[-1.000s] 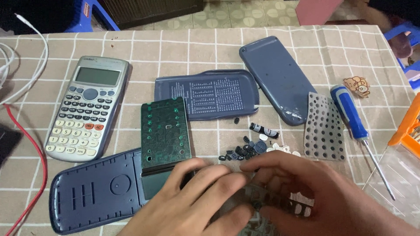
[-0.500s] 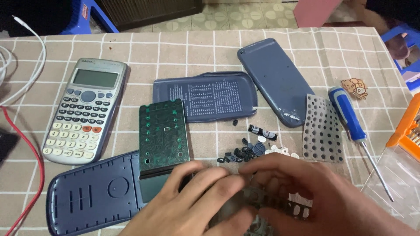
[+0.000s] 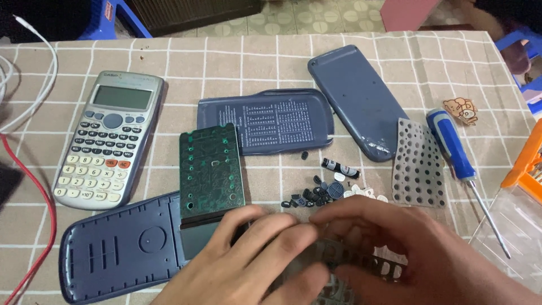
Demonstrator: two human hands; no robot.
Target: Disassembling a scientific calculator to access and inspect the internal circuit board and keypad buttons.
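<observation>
both hands meet at bottom centre, fingertips pressed together over a grey perforated keypad frame [image 3: 350, 265]; left hand [image 3: 248, 262] fingers curl onto its left edge, right hand [image 3: 406, 254] fingers pinch its top edge, frame mostly hidden under them so exact grip cannot be told. just above the fingers sits a loose pile of small dark and white key caps [image 3: 324, 192] on the checked tablecloth [image 3: 271, 62], with a small black cylinder battery [image 3: 340, 168] beside it. left of the hands a green circuit board [image 3: 212, 166] lies partly over a blue back shell [image 3: 121, 245]. right, a grey rubber membrane sheet [image 3: 419, 164], then a blue-handled screwdriver [image 3: 454, 149]. further up, two blue-grey covers [image 3: 265, 120] [image 3: 355, 99]. far left, an intact silver calculator [image 3: 110, 144]. clear plastic box [image 3: 508, 237] at right edge, contents unclear.
</observation>
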